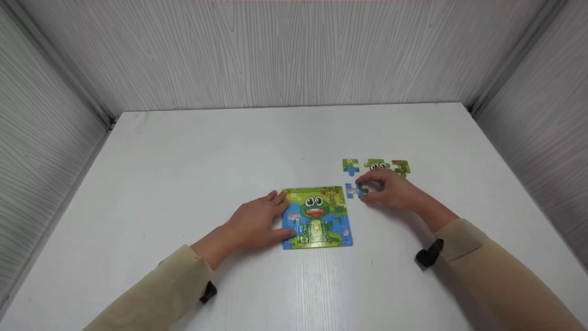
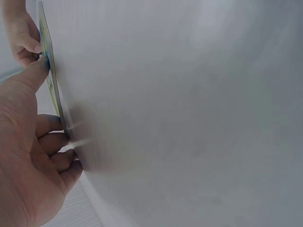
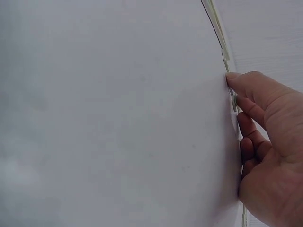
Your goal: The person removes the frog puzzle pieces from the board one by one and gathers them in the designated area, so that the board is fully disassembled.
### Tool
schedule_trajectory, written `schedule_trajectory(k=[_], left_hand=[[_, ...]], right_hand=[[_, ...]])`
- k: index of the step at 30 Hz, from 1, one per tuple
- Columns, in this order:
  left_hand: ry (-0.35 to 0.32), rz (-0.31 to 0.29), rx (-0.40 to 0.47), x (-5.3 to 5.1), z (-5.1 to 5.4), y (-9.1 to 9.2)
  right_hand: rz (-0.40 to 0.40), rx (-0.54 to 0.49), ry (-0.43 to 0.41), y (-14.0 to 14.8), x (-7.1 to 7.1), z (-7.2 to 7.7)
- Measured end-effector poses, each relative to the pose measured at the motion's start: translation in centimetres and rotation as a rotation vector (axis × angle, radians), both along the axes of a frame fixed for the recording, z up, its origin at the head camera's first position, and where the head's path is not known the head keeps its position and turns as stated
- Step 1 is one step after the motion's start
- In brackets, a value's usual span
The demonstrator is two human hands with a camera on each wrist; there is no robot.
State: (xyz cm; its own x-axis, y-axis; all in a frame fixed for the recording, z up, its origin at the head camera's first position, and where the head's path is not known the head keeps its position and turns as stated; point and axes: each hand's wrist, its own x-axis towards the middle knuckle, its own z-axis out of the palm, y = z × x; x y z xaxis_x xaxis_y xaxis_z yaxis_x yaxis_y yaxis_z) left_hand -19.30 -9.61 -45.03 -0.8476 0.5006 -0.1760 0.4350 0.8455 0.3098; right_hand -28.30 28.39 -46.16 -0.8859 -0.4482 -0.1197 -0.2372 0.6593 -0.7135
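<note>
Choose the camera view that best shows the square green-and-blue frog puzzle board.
The head view: the board lies face-up, its picture clear. The left wrist view shows it nearly edge-on; the right wrist view, possibly just a thin edge.

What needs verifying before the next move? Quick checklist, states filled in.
1. Left hand touching the frog board: ok, at its left side.
2. Frog board flat on the table: ok.
3. Right hand at the pink-flower piece: ok.
4. Right hand's grip firm: cannot tell.
5. Frog-eyes piece fully visible: not ok, right hand covers part.
6. Upper-left loose piece clear of both hands: ok.
</note>
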Motion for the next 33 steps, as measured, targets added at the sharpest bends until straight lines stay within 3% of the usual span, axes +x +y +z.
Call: schedule_trajectory(k=[9, 13, 23, 33], left_hand=[[-0.003, 0.001, 0.001, -0.1, 0.1, 0.1], [-0.007, 0.003, -0.005, -0.1, 0.2, 0.1], [-0.011, 0.005, 0.006, 0.1, 0.3, 0.0], [-0.012, 0.001, -0.001, 0.0, 0.4, 0.0]], right_hand=[[-0.06, -0.023, -0.041, -0.3, 0.3, 0.4], [-0.079, -0.01, -0.011, -1.0, 0.7, 1.0], [0.104, -0.008, 0.121, -4.9, 2.5, 2.3], [0.212, -0.008, 0.085, -8.8, 3.6, 2.8]])
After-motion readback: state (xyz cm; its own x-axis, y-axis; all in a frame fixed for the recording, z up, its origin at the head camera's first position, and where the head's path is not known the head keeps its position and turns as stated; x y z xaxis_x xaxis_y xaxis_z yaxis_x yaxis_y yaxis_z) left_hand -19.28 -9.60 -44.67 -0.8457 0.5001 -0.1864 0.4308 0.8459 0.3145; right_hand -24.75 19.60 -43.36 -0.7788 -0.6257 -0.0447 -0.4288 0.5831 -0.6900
